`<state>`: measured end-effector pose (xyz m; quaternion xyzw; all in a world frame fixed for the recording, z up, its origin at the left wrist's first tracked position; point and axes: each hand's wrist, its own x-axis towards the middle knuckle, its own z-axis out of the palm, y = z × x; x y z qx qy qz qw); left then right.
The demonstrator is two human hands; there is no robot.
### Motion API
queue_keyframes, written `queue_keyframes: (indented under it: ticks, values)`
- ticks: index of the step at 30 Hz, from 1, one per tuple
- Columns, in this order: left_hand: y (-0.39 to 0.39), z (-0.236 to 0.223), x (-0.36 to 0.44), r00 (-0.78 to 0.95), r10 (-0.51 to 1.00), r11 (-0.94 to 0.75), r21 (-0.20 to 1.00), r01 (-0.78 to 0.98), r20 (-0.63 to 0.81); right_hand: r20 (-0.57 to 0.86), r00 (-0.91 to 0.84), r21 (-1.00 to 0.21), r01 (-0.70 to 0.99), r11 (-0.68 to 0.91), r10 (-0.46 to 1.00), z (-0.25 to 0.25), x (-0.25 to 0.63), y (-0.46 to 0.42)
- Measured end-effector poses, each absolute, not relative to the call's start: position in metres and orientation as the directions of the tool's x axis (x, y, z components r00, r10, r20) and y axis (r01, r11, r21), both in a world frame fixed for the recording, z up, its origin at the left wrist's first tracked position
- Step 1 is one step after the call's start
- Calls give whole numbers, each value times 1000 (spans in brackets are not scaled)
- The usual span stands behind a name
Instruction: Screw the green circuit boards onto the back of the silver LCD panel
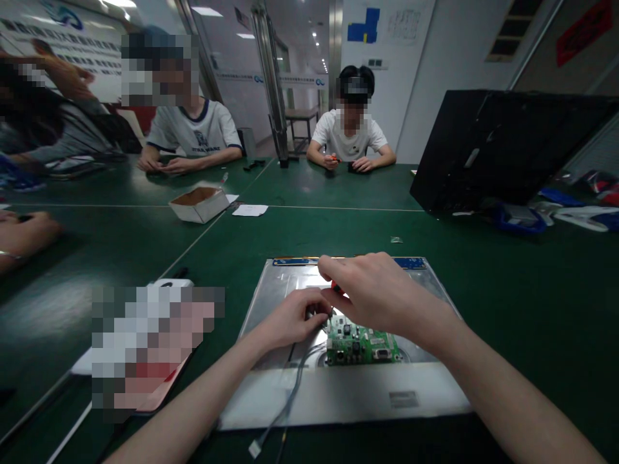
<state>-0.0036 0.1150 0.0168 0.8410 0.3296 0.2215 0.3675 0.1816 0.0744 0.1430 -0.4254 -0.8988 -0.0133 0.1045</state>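
A metal-backed display panel (271, 403) lies flat in front of me, with a green circuit board (365, 345) on its back. My right hand (374, 293) is closed around the red handle of a screwdriver (337, 288), which is mostly hidden by the fingers. Its thin shaft points down at the board's upper left corner. Beside that corner, my left hand (302, 316) has its fingers pinched together close to the shaft; what they grip is hidden. Grey cables (296, 386) run from near the board over the panel's front edge and end in a white connector (255, 448).
Left of the panel lie blurred-out phone-like items (164, 374). Farther off are an open carton (200, 205) and white paper (250, 210). A large black screen casing (503, 148) stands at right, near a blue tray (520, 219). Other people sit around the green table (338, 229).
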Motion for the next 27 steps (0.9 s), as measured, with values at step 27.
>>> queue_keyframes:
  ticks: [27]
  values:
    - [113, 19, -3, 696, 713, -507, 752, 422, 90, 168, -711, -177, 660, 730, 683, 149, 194, 73]
